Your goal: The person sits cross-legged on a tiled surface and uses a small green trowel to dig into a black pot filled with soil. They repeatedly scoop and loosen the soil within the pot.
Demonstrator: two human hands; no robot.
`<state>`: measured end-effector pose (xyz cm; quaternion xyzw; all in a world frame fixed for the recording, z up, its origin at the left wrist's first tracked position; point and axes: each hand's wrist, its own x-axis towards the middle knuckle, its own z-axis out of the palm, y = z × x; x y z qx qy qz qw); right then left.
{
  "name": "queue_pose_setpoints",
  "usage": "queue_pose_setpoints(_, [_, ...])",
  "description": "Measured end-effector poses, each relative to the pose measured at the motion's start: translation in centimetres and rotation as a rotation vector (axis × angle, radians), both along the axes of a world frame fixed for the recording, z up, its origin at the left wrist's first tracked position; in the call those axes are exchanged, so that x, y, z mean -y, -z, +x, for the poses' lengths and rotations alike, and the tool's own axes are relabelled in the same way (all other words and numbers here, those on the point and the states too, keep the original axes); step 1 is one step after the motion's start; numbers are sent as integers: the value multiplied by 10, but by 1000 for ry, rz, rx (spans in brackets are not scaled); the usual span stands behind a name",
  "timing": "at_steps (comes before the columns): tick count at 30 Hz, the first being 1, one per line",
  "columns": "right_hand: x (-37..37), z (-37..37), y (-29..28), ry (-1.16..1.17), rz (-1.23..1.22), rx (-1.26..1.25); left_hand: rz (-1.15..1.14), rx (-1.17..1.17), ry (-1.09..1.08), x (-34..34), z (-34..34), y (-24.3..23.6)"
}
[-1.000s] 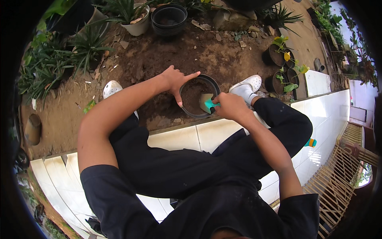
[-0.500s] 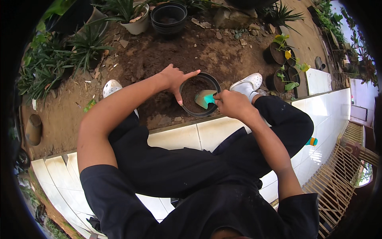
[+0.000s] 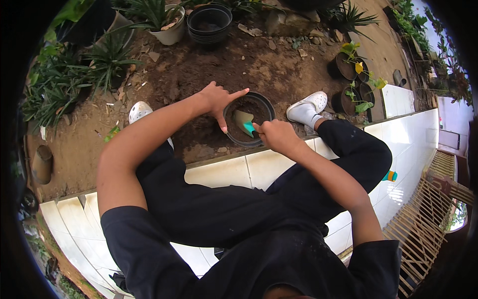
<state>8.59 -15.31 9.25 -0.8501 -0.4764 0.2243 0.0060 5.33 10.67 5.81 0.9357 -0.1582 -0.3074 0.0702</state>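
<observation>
A round black plastic pot (image 3: 269, 107) with dark soil in it stands on the ground between my feet. My left hand (image 3: 217, 103) is at its left rim, thumb and index finger stretched wide apart along the edge. In my right hand (image 3: 279, 135) is a small hand trowel (image 3: 244, 121) with a turquoise and soil-covered blade. My fingers wrap round its dark handle at the pot's lower right. The blade is inside the pot, over or against the soil; how deep its tip sits I cannot tell.
Stacked black pots (image 3: 209, 22) and a white potted plant (image 3: 171, 30) stand at the back. Spiky plants (image 3: 107, 57) grow at left. Black pots with yellowing seedlings (image 3: 343, 67) are at right. A white tiled ledge (image 3: 224, 174) runs under my legs, with a bamboo rack (image 3: 418, 224) at right.
My right hand has moved left with the trowel, and the blade has shifted toward the left and middle of the pot. My left hand stays at the rim.
</observation>
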Motion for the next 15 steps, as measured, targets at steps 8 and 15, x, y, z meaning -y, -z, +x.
queue_pose_setpoints(8, [-21,-10,-48,-182,-133,49,35,-75,-48,-1,-6,-7])
queue_pose_setpoints(15, [-33,9,-59,-212,-219,38,36,-94,-42,-1,-3,-8])
